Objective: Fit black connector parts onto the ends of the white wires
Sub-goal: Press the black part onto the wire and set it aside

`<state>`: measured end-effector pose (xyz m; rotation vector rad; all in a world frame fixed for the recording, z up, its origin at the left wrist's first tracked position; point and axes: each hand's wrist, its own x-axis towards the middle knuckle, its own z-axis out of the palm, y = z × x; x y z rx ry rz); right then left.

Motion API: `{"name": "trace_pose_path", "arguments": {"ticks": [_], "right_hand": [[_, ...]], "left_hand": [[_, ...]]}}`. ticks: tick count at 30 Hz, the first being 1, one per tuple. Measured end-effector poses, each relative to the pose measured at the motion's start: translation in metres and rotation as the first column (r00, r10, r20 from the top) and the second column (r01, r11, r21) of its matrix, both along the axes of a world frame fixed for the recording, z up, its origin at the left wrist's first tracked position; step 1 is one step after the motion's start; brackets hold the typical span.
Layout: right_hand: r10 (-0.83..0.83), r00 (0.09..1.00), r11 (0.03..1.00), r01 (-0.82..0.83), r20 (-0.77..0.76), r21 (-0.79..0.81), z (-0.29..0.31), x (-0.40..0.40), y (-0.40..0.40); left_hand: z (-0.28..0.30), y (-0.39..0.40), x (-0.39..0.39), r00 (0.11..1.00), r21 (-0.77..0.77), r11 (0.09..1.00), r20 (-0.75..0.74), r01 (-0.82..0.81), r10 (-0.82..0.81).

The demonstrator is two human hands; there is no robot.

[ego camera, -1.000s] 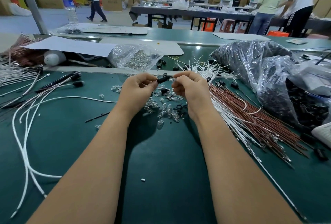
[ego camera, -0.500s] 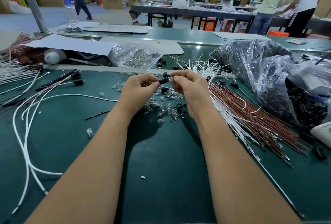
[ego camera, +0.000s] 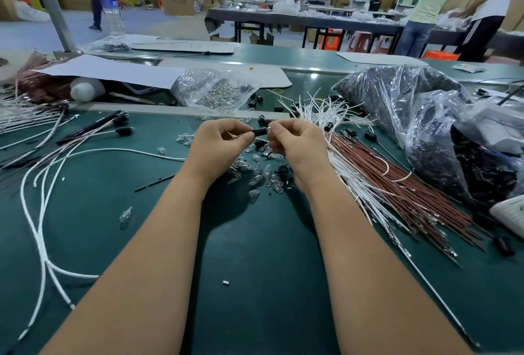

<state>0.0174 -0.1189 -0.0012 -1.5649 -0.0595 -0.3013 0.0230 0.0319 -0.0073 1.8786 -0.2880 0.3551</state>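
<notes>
Right at the middle, a black connector part [ego camera: 260, 131] sits level between two hands, raised above the green table [ego camera: 255, 269]. The left hand [ego camera: 219, 143] has its fingers curled and pinches the connector's left end, and a thin white wire [ego camera: 107, 152] runs out leftward from under that hand across the table. The right hand [ego camera: 295, 142] pinches the connector's right end, with a small clear piece showing at its fingertips [ego camera: 273, 129]. Just below the hands lies a scatter of small clear bulbs [ego camera: 263, 177], and one more clear bulb [ego camera: 125, 214] lies apart to the left. To the right, a bundle of white wires [ego camera: 326, 112] fans out beside a long sheaf of red-brown wires [ego camera: 397, 184]. Farther right is a big plastic bag of black parts [ego camera: 397, 105]. Behind the hands sits a clear bag of bulbs [ego camera: 215, 91]. Loose black parts [ego camera: 255, 99] dot the table near that bag. Long white cables [ego camera: 39, 227] loop at far left.
</notes>
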Motion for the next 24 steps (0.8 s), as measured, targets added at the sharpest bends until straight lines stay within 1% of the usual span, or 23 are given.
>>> {"name": "trace_pose_path", "arguments": {"ticks": [11, 14, 16, 18, 24], "right_hand": [[0.037, 0.993, 0.997, -0.028, -0.112, 0.077, -0.01, 0.003, 0.007], [0.042, 0.985, 0.994, -0.025, -0.17, 0.102, -0.008, 0.006, 0.008], [0.036, 0.983, 0.994, -0.016, -0.179, 0.11, -0.008, 0.008, 0.008], [0.02, 0.986, 0.995, -0.004, -0.166, 0.097, -0.008, 0.009, 0.009], [-0.022, 0.991, 1.0, 0.021, -0.131, -0.009, -0.012, 0.008, 0.01]], "left_hand": [[-0.004, 0.003, 0.0, 1.0, -0.032, 0.999, -0.026, -0.006, 0.005], [-0.006, 0.003, 0.001, 0.999, -0.089, 0.996, -0.033, 0.016, -0.019], [-0.006, 0.003, 0.002, 0.999, -0.117, 0.993, -0.033, 0.023, -0.027], [-0.007, 0.003, 0.003, 0.999, -0.132, 0.991, -0.033, 0.032, -0.036], [-0.008, 0.004, 0.006, 0.997, -0.129, 0.991, -0.052, 0.046, -0.053]]}}
